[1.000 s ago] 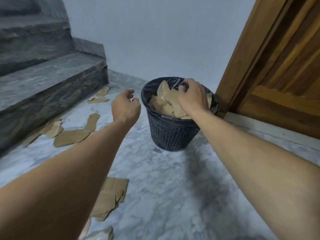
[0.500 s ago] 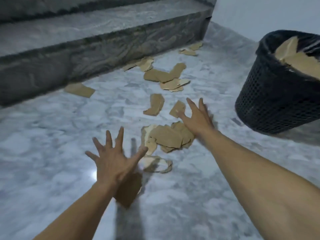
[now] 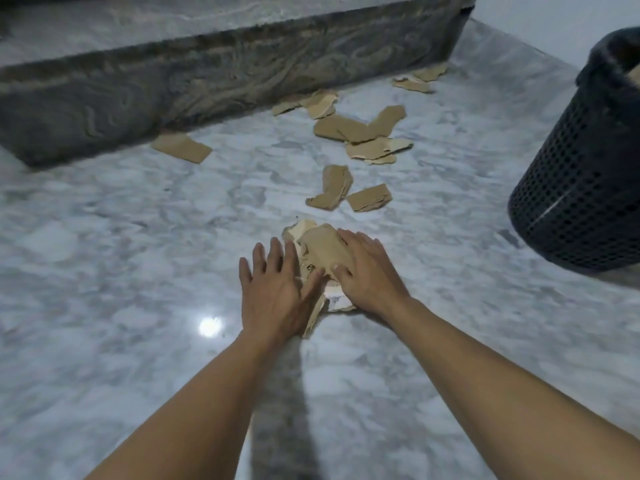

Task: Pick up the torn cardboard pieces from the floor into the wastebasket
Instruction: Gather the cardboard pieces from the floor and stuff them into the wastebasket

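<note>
Cardboard heap (image 3: 320, 249) of torn pieces sits on the marble floor (image 3: 121, 244). The left hand (image 3: 273, 296) lies flat against its left side and the right hand (image 3: 369, 277) rests on top, with the fingers (image 3: 349, 242) of both straight and spread, clasping nothing. More scattered scraps (image 3: 360, 131) lie beyond, toward a grey stone step (image 3: 207, 74). The black mesh wastebasket (image 3: 581, 188) stands well apart at right.
</note>
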`<state>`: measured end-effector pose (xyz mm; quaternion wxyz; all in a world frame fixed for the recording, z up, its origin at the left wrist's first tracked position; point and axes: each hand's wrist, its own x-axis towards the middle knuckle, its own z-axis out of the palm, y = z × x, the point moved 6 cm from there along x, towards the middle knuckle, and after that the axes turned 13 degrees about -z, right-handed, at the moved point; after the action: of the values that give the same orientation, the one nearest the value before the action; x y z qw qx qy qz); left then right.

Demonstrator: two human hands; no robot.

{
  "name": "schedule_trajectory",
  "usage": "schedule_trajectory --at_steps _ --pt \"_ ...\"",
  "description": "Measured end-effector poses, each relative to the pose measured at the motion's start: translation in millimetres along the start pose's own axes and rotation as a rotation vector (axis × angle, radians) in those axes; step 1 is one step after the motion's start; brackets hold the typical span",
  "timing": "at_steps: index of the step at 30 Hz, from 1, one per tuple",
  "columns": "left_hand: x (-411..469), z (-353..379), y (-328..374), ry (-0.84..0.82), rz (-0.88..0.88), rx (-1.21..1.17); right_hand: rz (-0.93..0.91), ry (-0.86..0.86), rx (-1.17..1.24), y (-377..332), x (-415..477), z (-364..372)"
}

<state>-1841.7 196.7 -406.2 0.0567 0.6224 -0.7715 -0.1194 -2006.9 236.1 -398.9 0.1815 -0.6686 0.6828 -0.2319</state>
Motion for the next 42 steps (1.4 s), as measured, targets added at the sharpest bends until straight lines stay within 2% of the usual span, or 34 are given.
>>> schedule_trajectory --at_steps 2,4,7,12,19,21,23,26,32,38,42 --pt "6.3 -5.3 8.3 0.126 0.009 -0.008 0.026 0.047 -0.053 -2.4 -2.1 -3.4" --pt "13.3 -6.2 15.6 0.178 0.000 -0.016 0.050 0.092 -0.118 -8.9 -3.1 -3.1" --pt "24.1 -4.6 21.2 0.189 -0.061 -0.016 0.151 0.195 -0.001 -20.6 -0.4 2.3" --pt "27.1 -5.6 22.8 0.196 -0.093 -0.168 0.382 0.339 0.147 -20.9 8.1 2.3" --pt "31.8 -2.1 19.4 0.150 -0.112 -0.202 0.389 0.400 0.457 -13.1 11.2 6.4" --pt "33.8 -4.9 22.5 0.105 -0.132 -0.322 0.365 0.458 0.573 -11.3 12.7 1.3" --pt "40.6 -14.5 35.3 0.032 -0.127 -0.550 0.335 0.542 0.622 -11.2 15.1 -14.9" --pt "56.8 -43.8 65.4 -0.011 -0.117 -0.812 0.300 0.629 0.615 -11.8 25.0 -58.9" --pt "83.7 -146.3 170.3 0.081 0.086 -0.927 0.212 0.749 0.477 -22.9 35.4 -206.5" --pt "80.6 -225.7 308.0 0.049 0.304 -0.925 0.213 0.851 0.263 -19.0 3.6 -359.3" --pt "71.7 -240.8 410.4 -0.001 0.469 -0.838 0.270 0.872 0.149 10.4 -28.9 -437.1"
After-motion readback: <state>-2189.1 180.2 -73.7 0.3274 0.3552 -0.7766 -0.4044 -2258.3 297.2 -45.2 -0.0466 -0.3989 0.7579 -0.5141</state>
